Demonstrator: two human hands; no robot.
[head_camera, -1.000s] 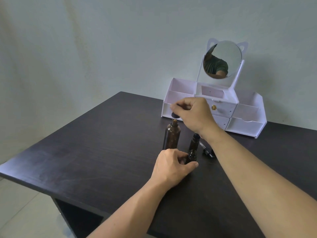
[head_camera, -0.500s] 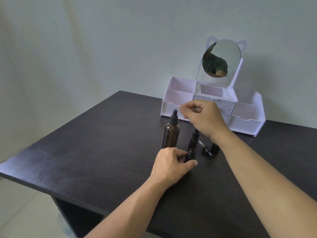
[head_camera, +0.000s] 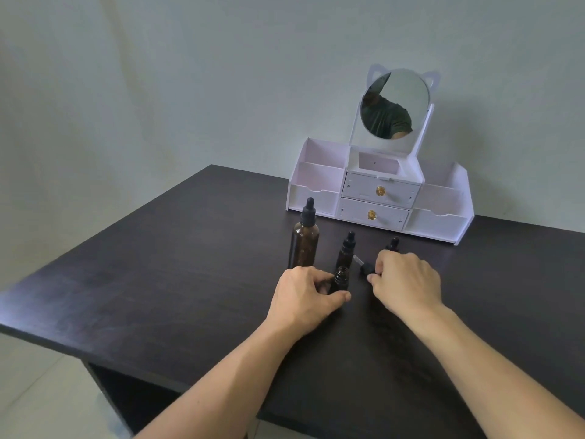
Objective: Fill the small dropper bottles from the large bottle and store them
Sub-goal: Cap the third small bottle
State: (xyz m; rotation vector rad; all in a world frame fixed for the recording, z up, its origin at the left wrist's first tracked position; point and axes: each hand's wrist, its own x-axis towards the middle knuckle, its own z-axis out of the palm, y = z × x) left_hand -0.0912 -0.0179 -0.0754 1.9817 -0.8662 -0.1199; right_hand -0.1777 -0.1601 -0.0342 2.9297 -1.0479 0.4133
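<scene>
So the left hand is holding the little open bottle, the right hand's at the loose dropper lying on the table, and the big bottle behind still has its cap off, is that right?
Not quite. In the head view the large bottle has its dropper cap on. The rest holds: the left hand holds the small open bottle, and the right hand is at the loose dropper lying on the table.

No readable text anywhere I look. The large amber bottle [head_camera: 304, 242] carries no label, and neither do the small dropper bottles, so far as I can make out. The white organizer [head_camera: 380, 198] shows only gold flower-shaped knobs on its two drawers, no lettering. No print on the dark table [head_camera: 158, 274] either. The mirror [head_camera: 395, 104] reflects a green shirt with no print I can make out.
</scene>
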